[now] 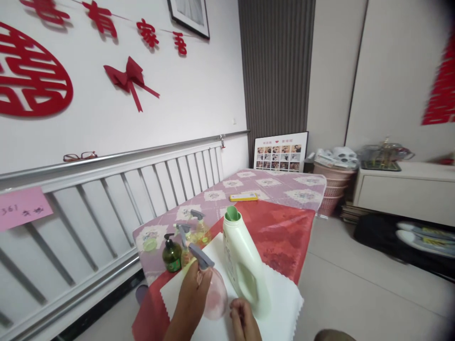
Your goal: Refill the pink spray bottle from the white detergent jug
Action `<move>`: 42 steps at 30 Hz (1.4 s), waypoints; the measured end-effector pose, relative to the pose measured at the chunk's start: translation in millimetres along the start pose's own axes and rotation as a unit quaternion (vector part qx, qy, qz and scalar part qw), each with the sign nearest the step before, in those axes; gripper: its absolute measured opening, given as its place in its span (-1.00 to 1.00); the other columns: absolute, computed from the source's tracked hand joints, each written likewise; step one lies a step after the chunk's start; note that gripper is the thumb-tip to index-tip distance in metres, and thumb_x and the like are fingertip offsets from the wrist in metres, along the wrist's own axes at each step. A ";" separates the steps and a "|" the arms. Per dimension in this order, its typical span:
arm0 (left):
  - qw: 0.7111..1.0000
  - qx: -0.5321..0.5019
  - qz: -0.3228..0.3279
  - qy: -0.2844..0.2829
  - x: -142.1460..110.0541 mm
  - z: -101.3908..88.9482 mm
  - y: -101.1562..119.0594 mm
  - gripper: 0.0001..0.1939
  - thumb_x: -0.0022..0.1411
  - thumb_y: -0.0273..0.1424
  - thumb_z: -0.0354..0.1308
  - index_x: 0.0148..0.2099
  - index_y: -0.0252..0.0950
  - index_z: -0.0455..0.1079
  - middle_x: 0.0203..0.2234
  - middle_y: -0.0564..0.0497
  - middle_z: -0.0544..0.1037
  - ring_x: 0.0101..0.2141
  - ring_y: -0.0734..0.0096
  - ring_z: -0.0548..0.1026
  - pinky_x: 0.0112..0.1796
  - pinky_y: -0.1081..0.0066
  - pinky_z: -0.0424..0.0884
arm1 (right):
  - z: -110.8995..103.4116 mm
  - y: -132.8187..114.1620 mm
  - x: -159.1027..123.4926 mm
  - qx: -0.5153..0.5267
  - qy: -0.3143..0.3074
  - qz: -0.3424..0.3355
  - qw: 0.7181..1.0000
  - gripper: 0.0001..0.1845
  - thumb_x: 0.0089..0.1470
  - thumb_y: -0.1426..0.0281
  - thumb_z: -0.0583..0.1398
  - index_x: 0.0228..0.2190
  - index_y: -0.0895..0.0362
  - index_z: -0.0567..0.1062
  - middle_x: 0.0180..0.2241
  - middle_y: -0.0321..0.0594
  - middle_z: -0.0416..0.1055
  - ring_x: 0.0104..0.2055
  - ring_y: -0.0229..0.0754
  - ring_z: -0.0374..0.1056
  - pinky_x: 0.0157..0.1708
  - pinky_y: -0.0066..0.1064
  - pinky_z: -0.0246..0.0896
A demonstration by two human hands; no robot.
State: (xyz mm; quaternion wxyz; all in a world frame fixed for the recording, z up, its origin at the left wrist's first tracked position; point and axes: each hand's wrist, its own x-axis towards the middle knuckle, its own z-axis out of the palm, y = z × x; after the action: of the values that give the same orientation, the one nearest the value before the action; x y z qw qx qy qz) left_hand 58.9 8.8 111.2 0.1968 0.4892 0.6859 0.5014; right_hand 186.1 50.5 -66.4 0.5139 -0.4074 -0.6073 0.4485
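My left hand (188, 298) grips a clear pinkish spray bottle (215, 293) with a grey trigger head, held over a white cloth (280, 303). My right hand (243, 319) rests with curled fingers at the base of a tall pale green jug (245, 265) with an open green spout, touching its lower handle area; whether it grips the jug is unclear. Behind the spray bottle stand a dark green pump bottle (172, 255) and two yellowish spray bottles (201, 228).
The bottles stand on a table with a red cloth (284, 232) over a pink patterned cover (284, 184). A yellow case (243, 197) lies further back. A white railing (106, 199) runs along the left, glasses (80, 156) on top. Baskets and a low cabinet (405, 189) stand at the right.
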 end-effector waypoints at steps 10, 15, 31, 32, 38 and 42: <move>0.988 -0.102 -0.065 -0.100 -40.8 3.1 -70.9 -0.40 0.17 -0.30 0.10 0.26 -0.32 0.24 0.18 -0.17 0.48 0.20 0.13 0.40 0.22 0.22 0.29 | -7.3 -16.4 2.8 -0.013 -0.072 0.001 0.997 -0.60 0.22 0.03 0.02 -0.28 0.06 0.44 -0.40 -0.22 0.50 -0.33 -0.07 0.48 -0.25 -0.27 0.39; 0.992 -0.081 -0.050 0.086 -61.4 50.5 -116.2 -0.12 -0.05 -0.39 0.16 0.33 -0.40 0.00 0.31 -0.33 0.26 0.31 0.02 0.24 0.30 0.15 0.15 | -9.2 -28.9 4.1 -0.011 -0.070 0.014 0.997 -0.59 0.17 0.02 0.06 -0.28 0.09 0.46 -0.37 -0.16 0.54 -0.28 -0.02 0.51 -0.20 -0.22 0.41; 0.972 0.033 -0.016 0.230 -76.8 93.6 -134.5 -0.42 0.24 -0.28 -0.07 0.24 -0.44 0.10 0.18 -0.43 0.41 0.19 0.04 0.43 0.19 0.16 0.34 | 21.4 -111.2 9.5 -0.021 -0.060 0.008 0.998 -0.66 -0.10 0.25 0.29 -0.23 0.09 0.51 -0.21 -0.12 0.56 -0.11 0.03 0.49 -0.01 -0.17 0.37; 0.971 0.039 -0.023 0.233 -77.0 93.7 -133.3 -0.43 0.24 -0.28 -0.08 0.24 -0.44 0.11 0.17 -0.43 0.42 0.18 0.03 0.44 0.19 0.15 0.34 | 24.0 -113.1 10.2 -0.025 -0.062 0.006 0.998 -0.68 -0.09 0.26 0.28 -0.24 0.09 0.50 -0.24 -0.14 0.55 -0.16 0.01 0.49 -0.04 -0.17 0.38; 0.977 0.031 -0.031 0.209 -77.3 90.5 -131.3 -0.37 0.16 -0.28 -0.01 0.24 -0.44 0.08 0.17 -0.45 0.42 0.17 0.02 0.45 0.16 0.15 0.38 | 28.3 -113.0 15.0 -0.030 -0.054 -0.034 0.998 -0.85 -0.09 0.31 0.24 -0.40 0.07 0.48 -0.36 -0.21 0.44 -0.28 -0.03 0.45 -0.20 -0.22 0.42; 0.980 0.027 -0.039 0.195 -77.5 86.1 -129.6 -0.30 0.11 -0.25 0.10 0.26 -0.43 0.11 0.18 -0.44 0.43 0.18 -0.01 0.44 0.15 0.17 0.39 | 26.9 -112.9 16.6 -0.028 -0.046 -0.043 0.998 -0.88 -0.10 0.31 0.25 -0.43 0.06 0.48 -0.35 -0.20 0.42 -0.27 -0.03 0.43 -0.19 -0.22 0.42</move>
State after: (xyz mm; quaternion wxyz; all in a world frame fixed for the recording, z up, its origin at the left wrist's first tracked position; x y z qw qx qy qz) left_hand 97.4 -18.3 -56.2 0.0657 0.3601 0.7428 0.5606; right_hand 153.3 33.0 44.9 0.4927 -0.3741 -0.6592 0.4275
